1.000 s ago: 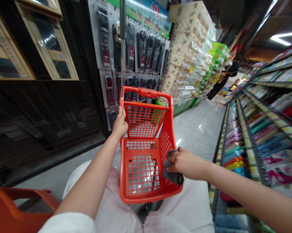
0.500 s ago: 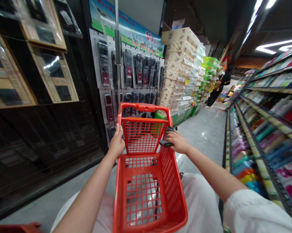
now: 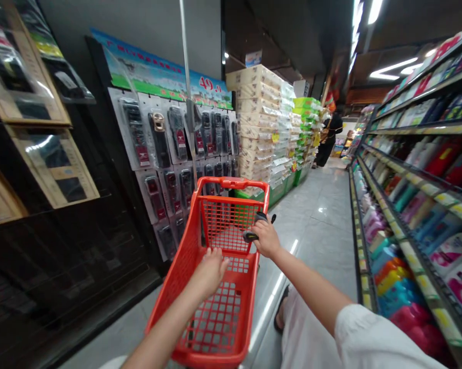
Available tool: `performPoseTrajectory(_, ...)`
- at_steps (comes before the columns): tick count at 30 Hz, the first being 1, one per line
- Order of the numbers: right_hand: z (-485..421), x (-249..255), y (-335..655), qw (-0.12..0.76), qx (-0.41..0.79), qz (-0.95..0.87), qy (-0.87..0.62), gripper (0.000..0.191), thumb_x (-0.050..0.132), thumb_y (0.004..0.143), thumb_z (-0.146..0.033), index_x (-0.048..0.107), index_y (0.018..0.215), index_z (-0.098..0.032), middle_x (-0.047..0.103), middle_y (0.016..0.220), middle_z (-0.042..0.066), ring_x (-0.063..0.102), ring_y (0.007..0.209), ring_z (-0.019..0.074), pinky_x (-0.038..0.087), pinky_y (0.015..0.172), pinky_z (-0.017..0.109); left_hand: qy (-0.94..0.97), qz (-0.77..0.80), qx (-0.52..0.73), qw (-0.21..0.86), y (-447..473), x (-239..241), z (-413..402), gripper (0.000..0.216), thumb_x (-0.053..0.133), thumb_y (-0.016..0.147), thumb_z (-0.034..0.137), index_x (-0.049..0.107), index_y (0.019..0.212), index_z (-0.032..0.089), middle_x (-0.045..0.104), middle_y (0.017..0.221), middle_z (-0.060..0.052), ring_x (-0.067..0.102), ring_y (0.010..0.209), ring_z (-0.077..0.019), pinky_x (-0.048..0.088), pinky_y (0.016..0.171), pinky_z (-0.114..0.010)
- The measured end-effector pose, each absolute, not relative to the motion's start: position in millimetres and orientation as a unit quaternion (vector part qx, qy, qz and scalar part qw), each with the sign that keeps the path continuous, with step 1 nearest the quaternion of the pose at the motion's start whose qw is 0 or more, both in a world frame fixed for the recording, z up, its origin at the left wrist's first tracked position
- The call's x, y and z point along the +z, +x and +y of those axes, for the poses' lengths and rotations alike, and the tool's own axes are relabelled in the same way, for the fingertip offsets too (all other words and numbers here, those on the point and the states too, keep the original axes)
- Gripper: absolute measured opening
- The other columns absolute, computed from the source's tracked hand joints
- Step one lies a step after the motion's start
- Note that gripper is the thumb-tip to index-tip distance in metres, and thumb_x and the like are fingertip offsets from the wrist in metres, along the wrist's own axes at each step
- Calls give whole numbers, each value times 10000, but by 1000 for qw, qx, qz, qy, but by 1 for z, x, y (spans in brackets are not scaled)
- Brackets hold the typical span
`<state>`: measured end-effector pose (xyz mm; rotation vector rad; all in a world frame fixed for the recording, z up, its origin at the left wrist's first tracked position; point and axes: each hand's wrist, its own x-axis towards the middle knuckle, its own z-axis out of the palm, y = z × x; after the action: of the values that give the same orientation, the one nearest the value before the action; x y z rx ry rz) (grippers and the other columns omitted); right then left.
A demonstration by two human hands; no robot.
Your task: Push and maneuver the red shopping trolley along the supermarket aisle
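An orange-red plastic shopping basket (image 3: 185, 256) with mesh walls stands tilted in front of me, its handle bar (image 3: 231, 183) at the far end. My left hand (image 3: 211, 269) hovers over the basket's inside, fingers loosely apart and holding nothing. It touches no rim that I can see. My right hand (image 3: 267, 238) is at the basket's far right corner, just below the handle, closed on a dark grey cloth (image 3: 254, 230) with a yellowish edge. My white clothing shows at the bottom right.
A metal pole (image 3: 187, 77) rises behind the basket. Hanging packaged goods (image 3: 169, 133) cover the left wall, with stacked tissue packs (image 3: 261, 118) beyond. Stocked shelves (image 3: 407, 205) line the right. A person in black (image 3: 331, 138) stands far down the tiled aisle (image 3: 323, 225).
My left hand let go of the basket's left rim and moved over its inside. My right hand rose with the cloth to the far right corner. The view lifted up the aisle.
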<state>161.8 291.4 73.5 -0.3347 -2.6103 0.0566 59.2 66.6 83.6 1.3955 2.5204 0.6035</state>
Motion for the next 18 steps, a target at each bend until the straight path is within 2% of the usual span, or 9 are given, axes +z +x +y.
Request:
performPoseTrajectory(3,276,74,147,257,35,-953,-157,163,570,776,-214,663,908,-191,644,959,74,521,1106,256,49,1221,507,472,824,237,206,106,69,59,603,386,924,452,521,1378,78,499,1444,-227,447,1379,-293,354,1131,-393)
performPoseTrajectory(6,250,69,133,265,55,-946,-181,165,589,779,-248,662,918,-198,652,977,74,526,1112,259,47,1220,515,452,828,274,187,115,58,48,505,332,930,351,547,1317,108,604,1351,-206,593,1249,-234,438,1043,-327)
performPoseTrajectory(7,242,67,129,271,64,-944,-179,178,591,781,-253,662,935,-200,657,995,74,525,1128,259,34,1220,521,433,844,268,170,110,56,43,470,289,928,302,590,1249,136,676,1245,-191,647,1167,-233,470,996,-335)
performPoseTrajectory(9,230,64,124,281,86,-944,-148,243,580,791,-248,657,1019,-213,668,1065,69,512,1192,254,-4,1215,538,424,856,259,140,91,55,30,448,232,928,295,668,987,209,743,1075,-155,681,1092,-237,483,972,-343)
performPoseTrajectory(11,230,65,123,267,100,-956,-68,363,565,797,-226,624,1155,-243,661,1197,53,473,1285,239,-24,1212,543,413,868,254,108,67,55,14,452,222,919,333,655,845,224,760,962,-154,705,1023,-278,503,938,-389)
performPoseTrajectory(15,265,92,133,178,63,-978,87,572,546,792,-165,522,1356,-259,536,1448,38,369,1416,207,5,1225,494,403,858,306,88,27,52,-17,351,357,850,435,650,747,271,783,942,-81,714,1009,-295,524,935,-402)
performPoseTrajectory(18,288,116,138,200,42,-979,1,528,488,832,-134,550,1347,-230,532,1454,66,346,1437,218,6,1219,515,381,856,340,78,12,47,-32,329,415,782,492,681,773,299,777,1024,-55,698,1062,-302,496,1006,-414)
